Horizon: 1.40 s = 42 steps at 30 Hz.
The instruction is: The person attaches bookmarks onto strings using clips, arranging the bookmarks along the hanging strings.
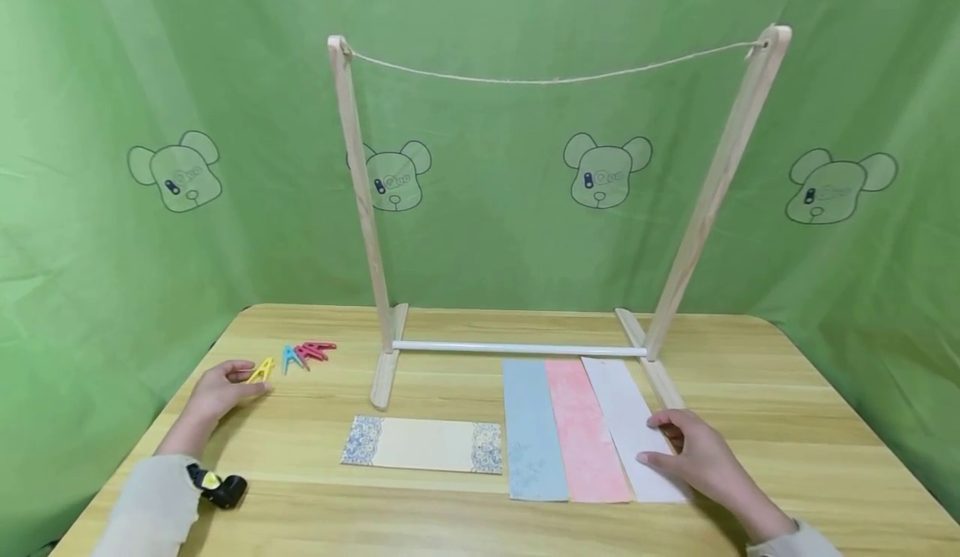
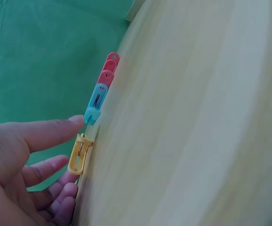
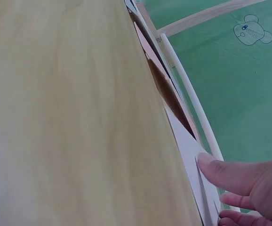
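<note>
My left hand (image 1: pixel 219 390) is at the left of the table, its thumb and fingers to either side of a yellow clothespin (image 1: pixel 261 371). In the left wrist view the yellow clothespin (image 2: pixel 80 154) stands between the spread fingers. Just beyond are a blue clothespin (image 1: pixel 292 358) and red clothespins (image 1: pixel 313 350). My right hand (image 1: pixel 701 461) is over the right edge of a white paper strip (image 1: pixel 626 424), thumb and fingers apart. The right wrist view has the thumb right at the white strip (image 3: pixel 188 146). Beside it lie a pink strip (image 1: pixel 585 432) and a blue strip (image 1: pixel 534 432).
A cream strip with blue patterned ends (image 1: pixel 423 444) lies crosswise at mid-table. Behind stands a wooden frame (image 1: pixel 360 198) with a string (image 1: pixel 547 82) sagging between its posts and a white bar (image 1: pixel 517 348) low down. Green cloth (image 1: pixel 495 257) surrounds the wooden table (image 1: pixel 300 507).
</note>
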Tool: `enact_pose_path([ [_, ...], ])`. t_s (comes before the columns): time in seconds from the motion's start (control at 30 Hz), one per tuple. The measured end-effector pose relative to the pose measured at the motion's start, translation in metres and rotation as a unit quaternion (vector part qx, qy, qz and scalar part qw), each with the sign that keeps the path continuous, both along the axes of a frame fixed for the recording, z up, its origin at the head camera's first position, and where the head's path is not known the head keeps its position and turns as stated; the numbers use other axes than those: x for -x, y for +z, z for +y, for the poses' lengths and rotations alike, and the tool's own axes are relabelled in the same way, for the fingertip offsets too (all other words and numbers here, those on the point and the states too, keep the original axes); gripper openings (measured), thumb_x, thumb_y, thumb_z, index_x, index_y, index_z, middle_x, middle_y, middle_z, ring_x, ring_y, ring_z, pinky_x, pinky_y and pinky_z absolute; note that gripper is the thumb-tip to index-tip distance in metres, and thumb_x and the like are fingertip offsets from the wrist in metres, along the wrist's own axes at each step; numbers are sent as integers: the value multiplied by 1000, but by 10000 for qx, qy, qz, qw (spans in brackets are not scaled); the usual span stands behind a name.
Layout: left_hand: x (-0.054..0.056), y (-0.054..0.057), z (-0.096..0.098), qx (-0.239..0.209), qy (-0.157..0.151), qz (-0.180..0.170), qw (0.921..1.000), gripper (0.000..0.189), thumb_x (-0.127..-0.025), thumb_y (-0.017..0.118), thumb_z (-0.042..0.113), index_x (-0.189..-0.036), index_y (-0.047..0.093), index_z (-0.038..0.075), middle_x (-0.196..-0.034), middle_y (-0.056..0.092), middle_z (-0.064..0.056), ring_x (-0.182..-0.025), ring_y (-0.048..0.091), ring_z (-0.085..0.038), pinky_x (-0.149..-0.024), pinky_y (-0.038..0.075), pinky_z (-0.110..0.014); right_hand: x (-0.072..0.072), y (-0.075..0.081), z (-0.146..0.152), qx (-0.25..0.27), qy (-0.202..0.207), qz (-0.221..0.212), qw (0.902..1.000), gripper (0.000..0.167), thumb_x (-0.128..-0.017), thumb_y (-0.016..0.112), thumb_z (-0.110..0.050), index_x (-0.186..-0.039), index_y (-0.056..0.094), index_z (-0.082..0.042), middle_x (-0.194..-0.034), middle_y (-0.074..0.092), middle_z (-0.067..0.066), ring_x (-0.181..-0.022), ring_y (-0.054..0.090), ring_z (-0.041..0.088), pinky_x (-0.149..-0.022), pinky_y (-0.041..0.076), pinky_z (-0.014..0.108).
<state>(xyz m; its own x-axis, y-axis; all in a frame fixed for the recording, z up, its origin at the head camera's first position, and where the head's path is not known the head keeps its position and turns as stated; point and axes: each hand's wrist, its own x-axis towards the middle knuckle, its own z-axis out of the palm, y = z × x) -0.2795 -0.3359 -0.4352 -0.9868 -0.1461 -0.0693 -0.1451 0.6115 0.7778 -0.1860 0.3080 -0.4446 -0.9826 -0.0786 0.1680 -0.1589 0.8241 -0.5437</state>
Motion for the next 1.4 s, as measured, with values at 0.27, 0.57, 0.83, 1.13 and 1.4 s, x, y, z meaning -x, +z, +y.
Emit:
enact_pose_path([
  [0.27, 0, 3, 2, 207, 149, -69, 9997, 63, -80, 74, 16, -125, 43, -14, -114, 49, -30, -102, 48, -37, -86, 44, -42, 2, 1, -2, -94, -7, -20, 10000, 62, -68, 84, -19, -115, 57, 10, -111, 59, 25, -99, 59, 38, -82, 52, 48],
  [0.57, -1, -4, 3, 348, 212, -7, 9992, 57, -77, 76, 16, -118, 50, -15, -100, 58, -22, -90, 55, -30, -66, 44, -21, -1, 7, -1, -724, -171, -194, 9970, 62, -67, 84, -23, -109, 60, 14, -102, 61, 31, -97, 57, 46, -81, 49, 57],
  [0.83, 0, -6, 6, 477, 285, 49, 9984, 59, -78, 76, 22, -117, 50, -13, -98, 57, -21, -87, 54, -29, -69, 43, -28, 3, 6, 4, -704, -192, -189, 9972, 55, -67, 85, -24, -101, 60, 11, -90, 62, 16, -85, 58, 32, -75, 51, 48],
  [1.13, -4, -5, 9, 494, 459, 61, 9977, 50, -78, 74, 20, -111, 53, -12, -91, 58, -15, -81, 53, -25, -63, 42, -24, 8, 8, 5, -609, -249, -720, 9952, 47, -67, 84, -24, -91, 56, 5, -79, 54, 6, -72, 48, 19, -62, 44, 32],
  [1.4, -6, -2, 10, 467, 466, 182, 9977, 47, -78, 72, 17, -111, 53, -11, -95, 60, -20, -85, 56, -28, -65, 43, -25, 13, 10, 10, -239, -277, -1127, 9930, 51, -67, 85, -24, -90, 49, 4, -79, 51, 7, -71, 47, 19, -59, 43, 29],
])
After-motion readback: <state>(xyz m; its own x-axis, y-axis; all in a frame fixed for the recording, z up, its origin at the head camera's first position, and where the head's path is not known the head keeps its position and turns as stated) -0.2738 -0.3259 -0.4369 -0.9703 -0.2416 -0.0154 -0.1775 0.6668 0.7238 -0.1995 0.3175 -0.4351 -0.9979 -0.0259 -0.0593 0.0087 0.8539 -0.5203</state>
